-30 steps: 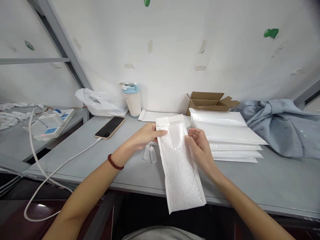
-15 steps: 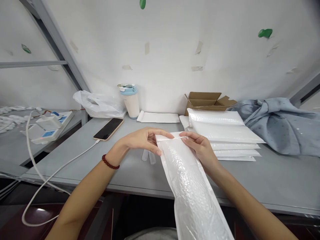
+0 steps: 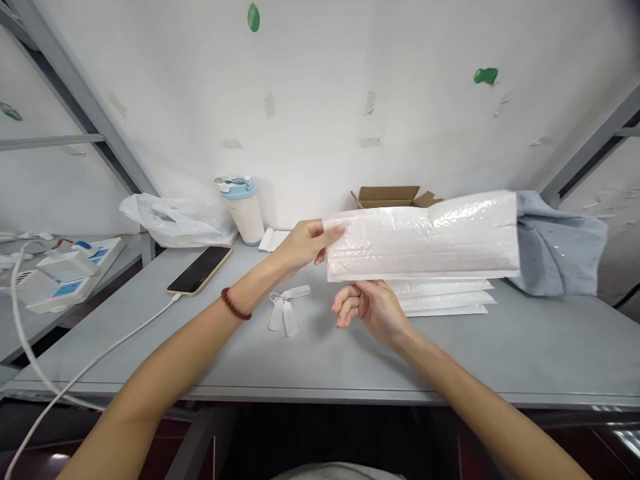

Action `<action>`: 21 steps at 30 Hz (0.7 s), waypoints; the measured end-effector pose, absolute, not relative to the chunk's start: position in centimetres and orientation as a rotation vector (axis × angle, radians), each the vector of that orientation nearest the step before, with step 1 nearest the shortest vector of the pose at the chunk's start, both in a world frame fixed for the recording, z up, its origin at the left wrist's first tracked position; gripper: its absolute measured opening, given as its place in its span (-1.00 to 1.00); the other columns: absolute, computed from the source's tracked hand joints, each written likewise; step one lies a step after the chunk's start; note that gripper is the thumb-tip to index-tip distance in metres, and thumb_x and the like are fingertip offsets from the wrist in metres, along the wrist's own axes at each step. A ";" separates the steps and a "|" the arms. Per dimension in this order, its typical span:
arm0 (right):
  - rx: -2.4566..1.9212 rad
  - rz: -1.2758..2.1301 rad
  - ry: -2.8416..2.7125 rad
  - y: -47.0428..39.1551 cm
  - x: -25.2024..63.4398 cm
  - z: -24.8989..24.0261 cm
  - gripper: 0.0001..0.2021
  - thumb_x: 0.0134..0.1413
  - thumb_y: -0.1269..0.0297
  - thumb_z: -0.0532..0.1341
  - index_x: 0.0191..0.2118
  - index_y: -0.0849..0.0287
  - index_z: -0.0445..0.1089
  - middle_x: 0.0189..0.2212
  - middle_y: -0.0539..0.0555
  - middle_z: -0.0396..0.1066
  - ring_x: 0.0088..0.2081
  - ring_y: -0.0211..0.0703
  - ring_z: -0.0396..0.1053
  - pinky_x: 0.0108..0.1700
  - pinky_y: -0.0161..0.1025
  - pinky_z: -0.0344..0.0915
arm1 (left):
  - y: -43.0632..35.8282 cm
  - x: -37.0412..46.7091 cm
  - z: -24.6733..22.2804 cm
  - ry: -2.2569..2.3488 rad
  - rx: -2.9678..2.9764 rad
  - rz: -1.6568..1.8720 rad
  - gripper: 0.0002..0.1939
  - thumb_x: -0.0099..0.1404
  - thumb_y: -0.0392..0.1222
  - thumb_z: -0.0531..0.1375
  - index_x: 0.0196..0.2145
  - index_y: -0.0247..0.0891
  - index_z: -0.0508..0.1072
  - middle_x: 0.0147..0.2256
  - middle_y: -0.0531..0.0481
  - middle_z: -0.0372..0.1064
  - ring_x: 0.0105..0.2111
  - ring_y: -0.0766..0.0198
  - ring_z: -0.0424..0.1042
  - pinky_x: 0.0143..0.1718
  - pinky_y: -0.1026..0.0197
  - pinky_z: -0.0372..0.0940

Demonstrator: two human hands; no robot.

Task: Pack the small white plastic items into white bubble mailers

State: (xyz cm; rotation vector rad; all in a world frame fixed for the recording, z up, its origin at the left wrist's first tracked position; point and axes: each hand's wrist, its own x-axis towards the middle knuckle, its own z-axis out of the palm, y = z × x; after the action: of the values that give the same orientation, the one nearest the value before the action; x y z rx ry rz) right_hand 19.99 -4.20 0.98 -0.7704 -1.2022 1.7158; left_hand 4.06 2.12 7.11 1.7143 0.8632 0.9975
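A white bubble mailer [image 3: 425, 243] is held up sideways above the table, its long side running to the right. My left hand [image 3: 313, 243] is closed on its left end, thumb over the front face. Just under the mailer's lower edge is my right hand [image 3: 370, 310], its fingers loosely curled and apart, holding nothing; whether it touches the edge I cannot tell. Several more mailers [image 3: 445, 303] lie stacked behind, partly hidden by the raised one. White tags [image 3: 289, 319] lie on the table below my left hand.
A charging phone [image 3: 200, 270], a lidded cup [image 3: 245, 213] and a plastic bag [image 3: 175, 220] are on the left. At the back stands an open cardboard box [image 3: 387, 195]. Grey-blue cloth [image 3: 560, 247] lies on the right. A power strip [image 3: 75, 280] sits far left.
The mailer has turned from hanging toward me to lying sideways, pointing right. My right hand has let go of its end and moved below it. The view has shifted slightly.
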 end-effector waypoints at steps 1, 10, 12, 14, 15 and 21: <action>-0.767 1.720 -1.185 -4.2 20.0 1.0 -0.66 0.12 0.03 0.13 -0.40 0.24 0.41 -0.57 0.10 0.47 -0.61 -0.17 0.43 -0.54 -0.28 0.30 | 3.0 5.0 7.4 0.832 1.677 0.971 -0.58 0.26 0.05 0.20 -0.58 -0.29 0.26 -0.61 0.12 0.06 -0.63 0.48 0.04 -0.65 0.35 -0.02; -0.804 1.756 -1.248 -4.7 19.5 1.0 -0.72 0.13 0.03 0.13 -0.21 0.15 0.28 -0.59 -0.01 0.45 -0.60 -0.20 0.45 -0.54 -0.33 0.28 | 9.0 13.1 6.5 1.041 1.278 0.748 -0.58 0.28 -0.26 0.23 -0.66 -0.28 0.15 -0.71 0.16 -0.01 -0.71 0.55 -0.07 -0.73 0.40 -0.15; -0.808 1.745 -1.246 -4.7 19.6 1.1 -0.72 0.11 0.03 0.14 -0.22 0.15 0.27 -0.59 -0.02 0.44 -0.61 -0.20 0.44 -0.55 -0.33 0.28 | 9.7 14.0 6.0 1.104 1.241 0.850 -0.58 0.28 -0.29 0.22 -0.65 -0.27 0.13 -0.72 0.18 -0.02 -0.71 0.55 -0.08 -0.73 0.41 -0.17; -0.805 1.744 -1.248 -4.8 19.6 1.3 -0.72 0.11 0.04 0.15 -0.22 0.15 0.27 -0.59 -0.03 0.44 -0.61 -0.21 0.44 -0.55 -0.33 0.28 | 10.3 14.4 5.7 1.150 1.232 0.925 -0.57 0.28 -0.29 0.23 -0.64 -0.26 0.11 -0.72 0.19 -0.03 -0.71 0.55 -0.06 -0.72 0.42 -0.16; -0.802 1.746 -1.253 -4.8 19.7 1.3 -0.73 0.10 0.04 0.15 -0.22 0.15 0.27 -0.59 -0.03 0.44 -0.61 -0.21 0.44 -0.54 -0.33 0.28 | 10.5 14.4 5.6 1.177 1.227 0.954 -0.57 0.27 -0.29 0.24 -0.64 -0.25 0.10 -0.72 0.19 -0.03 -0.71 0.54 -0.04 -0.72 0.41 -0.15; -0.814 1.740 -1.278 -4.8 19.6 1.3 -0.71 0.07 0.04 0.18 -0.22 0.14 0.25 -0.60 -0.05 0.43 -0.62 -0.22 0.42 -0.55 -0.32 0.28 | 11.5 14.1 5.0 1.280 1.255 1.036 -0.64 0.17 -0.30 0.32 -0.62 -0.28 0.20 -0.73 0.15 0.08 -0.69 0.49 0.11 -0.65 0.36 0.10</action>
State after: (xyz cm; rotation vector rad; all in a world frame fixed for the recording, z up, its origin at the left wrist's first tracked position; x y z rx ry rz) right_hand 19.61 -4.78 1.26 -0.8139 -1.2775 1.7395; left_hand 14.15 11.54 4.98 1.2546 1.2805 1.0362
